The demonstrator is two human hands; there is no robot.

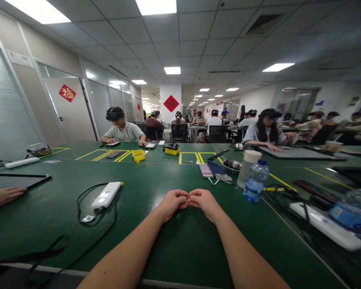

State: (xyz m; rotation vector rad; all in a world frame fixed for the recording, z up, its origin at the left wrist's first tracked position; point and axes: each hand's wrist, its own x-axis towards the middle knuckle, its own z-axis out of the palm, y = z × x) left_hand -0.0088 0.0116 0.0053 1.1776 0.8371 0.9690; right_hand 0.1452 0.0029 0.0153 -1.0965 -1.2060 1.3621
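Observation:
Both my forearms reach out over the green table. My left hand and my right hand rest on the table top with fingers curled, and their fingertips meet in a pinch at the middle. Whatever sits between the fingertips is too small to make out. A white power bank with a black cable lies to the left of my hands. A clear water bottle with a blue cap stands to the right.
Another person's hand rests at the left edge beside a dark tablet. Yellow trays, a metal bowl and a white cup sit farther back. Cables, a white bar and a second bottle crowd the right. Several people sit at tables behind.

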